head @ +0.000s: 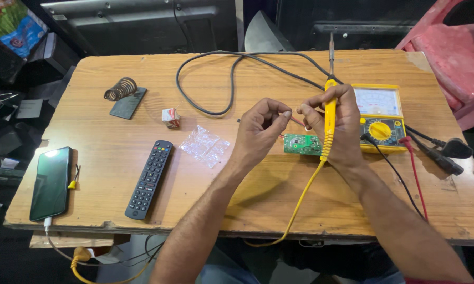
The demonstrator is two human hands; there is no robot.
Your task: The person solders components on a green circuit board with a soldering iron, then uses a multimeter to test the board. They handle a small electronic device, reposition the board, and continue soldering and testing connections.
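My right hand point(338, 126) grips a yellow soldering iron point(330, 108), its metal tip pointing away from me toward the table's far edge. My left hand point(259, 129) is closed, its fingertips pinching a thin wire or small part that meets my right fingertips. Both hands hover just above a small green circuit board point(302, 144) lying on the wooden table point(205, 200). The iron's yellow cord point(294, 208) runs down off the front edge.
A yellow analog multimeter point(380, 117) with black and red probe leads lies right of the board. A black remote point(149, 179), a clear plastic bag point(204, 145), a small box point(170, 118), a coil iron stand point(122, 93), a phone point(50, 182) and a looping black cable point(231, 79) lie about. A pink chair point(450, 47) stands far right.
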